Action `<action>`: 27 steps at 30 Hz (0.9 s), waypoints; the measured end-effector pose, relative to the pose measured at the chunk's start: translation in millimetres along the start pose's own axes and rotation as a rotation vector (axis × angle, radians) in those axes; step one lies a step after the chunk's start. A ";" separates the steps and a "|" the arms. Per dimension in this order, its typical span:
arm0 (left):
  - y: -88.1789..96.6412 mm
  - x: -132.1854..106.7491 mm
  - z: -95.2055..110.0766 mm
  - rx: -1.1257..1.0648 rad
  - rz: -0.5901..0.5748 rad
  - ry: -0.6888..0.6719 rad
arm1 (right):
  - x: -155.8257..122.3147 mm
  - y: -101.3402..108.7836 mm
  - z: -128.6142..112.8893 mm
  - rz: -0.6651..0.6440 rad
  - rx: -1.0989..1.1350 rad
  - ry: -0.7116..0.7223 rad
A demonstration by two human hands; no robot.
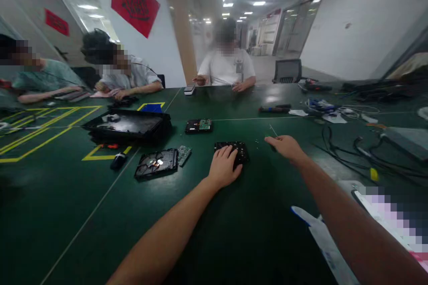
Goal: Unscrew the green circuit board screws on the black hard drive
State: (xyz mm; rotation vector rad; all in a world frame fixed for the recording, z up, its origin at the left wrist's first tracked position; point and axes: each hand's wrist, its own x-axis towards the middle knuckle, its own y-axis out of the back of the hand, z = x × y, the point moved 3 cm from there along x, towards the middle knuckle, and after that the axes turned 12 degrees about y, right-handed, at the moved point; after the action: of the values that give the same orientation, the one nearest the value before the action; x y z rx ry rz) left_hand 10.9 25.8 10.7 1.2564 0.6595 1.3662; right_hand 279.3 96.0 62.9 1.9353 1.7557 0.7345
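The left hand [223, 167] lies flat and open, fingers spread on the near left part of a black plate [238, 147], pressing it rather than gripping it. The plate sits on the green table [234, 231] just ahead of the person. At 3 o'clock from it, the right hand [286, 146] is closed around a thin metal tool [273, 131] (its tip points to 11 o'clock). An opened drive [156, 163] lies at 9 o'clock and a circuit board [199, 125] at 11 o'clock.
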 end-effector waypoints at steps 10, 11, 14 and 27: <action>9.4 10.1 -8.1 -0.091 0.053 0.048 | -26.5 -51.4 -4.3 -0.423 0.860 0.016; 9.3 14.1 -9.1 -0.090 0.075 0.081 | -27.1 -53.4 -1.6 -0.399 0.882 0.005; 4.4 26.5 -10.8 -0.049 0.106 0.156 | -27.2 -62.2 2.8 -0.334 0.933 -0.019; -1.7 4.5 -27.2 -0.272 -0.065 0.033 | -34.6 -74.6 8.8 -0.282 0.871 0.009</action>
State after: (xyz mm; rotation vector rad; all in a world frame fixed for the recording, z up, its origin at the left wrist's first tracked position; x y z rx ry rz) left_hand -12.8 37.6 3.0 0.9898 0.5131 1.3737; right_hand 225.4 70.3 5.7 2.0622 2.5454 -0.1792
